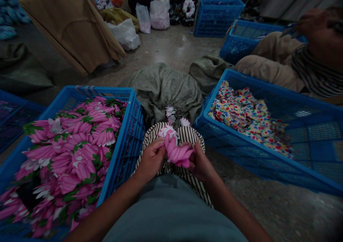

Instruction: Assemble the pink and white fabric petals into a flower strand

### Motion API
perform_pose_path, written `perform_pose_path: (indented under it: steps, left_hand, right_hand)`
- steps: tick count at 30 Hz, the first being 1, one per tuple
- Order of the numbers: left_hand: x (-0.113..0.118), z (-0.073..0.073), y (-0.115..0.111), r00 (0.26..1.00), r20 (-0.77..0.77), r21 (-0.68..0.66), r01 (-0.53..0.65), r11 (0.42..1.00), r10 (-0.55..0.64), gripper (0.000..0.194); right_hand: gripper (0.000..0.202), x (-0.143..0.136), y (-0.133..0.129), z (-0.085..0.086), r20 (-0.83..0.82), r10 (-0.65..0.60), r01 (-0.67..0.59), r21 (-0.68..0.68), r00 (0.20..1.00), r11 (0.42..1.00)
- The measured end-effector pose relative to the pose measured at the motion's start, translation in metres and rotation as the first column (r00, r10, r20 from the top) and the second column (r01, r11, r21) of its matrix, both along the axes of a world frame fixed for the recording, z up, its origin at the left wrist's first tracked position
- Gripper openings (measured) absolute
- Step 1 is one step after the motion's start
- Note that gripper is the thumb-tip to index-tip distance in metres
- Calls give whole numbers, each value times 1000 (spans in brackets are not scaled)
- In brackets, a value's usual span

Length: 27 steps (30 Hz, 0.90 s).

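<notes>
Over my lap I hold a pink fabric flower piece (178, 154) with pointed petals. My left hand (151, 158) pinches its left edge between thumb and fingers. On the other side, my right hand (200, 161) is closed on the right end of the piece; some of its fingers are hidden. Just beyond, a paler pink-and-white flower piece (166, 130) lies on my striped trousers (146, 142). Two more pale petal pieces, one of them a small white-pink piece (184, 122), sit by my knees at the mouth of a grey-green woven sack (163, 83).
At left stands a blue crate (125, 127) heaped with pink flower pieces with green tips. The right-hand blue crate (214, 122) holds colourful printed fabric pieces (241, 117). Beside it sits a person in beige trousers (268, 70). A brown cloth-covered board (69, 27) and plastic bags (160, 15) are farther back.
</notes>
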State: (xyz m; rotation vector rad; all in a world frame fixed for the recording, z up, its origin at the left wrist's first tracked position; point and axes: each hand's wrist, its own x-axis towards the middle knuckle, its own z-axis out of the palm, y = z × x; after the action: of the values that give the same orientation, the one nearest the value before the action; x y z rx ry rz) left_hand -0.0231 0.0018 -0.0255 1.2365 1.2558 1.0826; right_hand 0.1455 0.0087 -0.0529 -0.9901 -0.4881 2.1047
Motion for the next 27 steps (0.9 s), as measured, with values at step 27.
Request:
perform_pose_path:
  steps: [27]
  left_hand:
    - [3, 12, -5, 343, 862, -483, 332, 811, 373, 20]
  right_hand:
    - [27, -23, -13, 3, -490, 149, -207, -66, 859, 976]
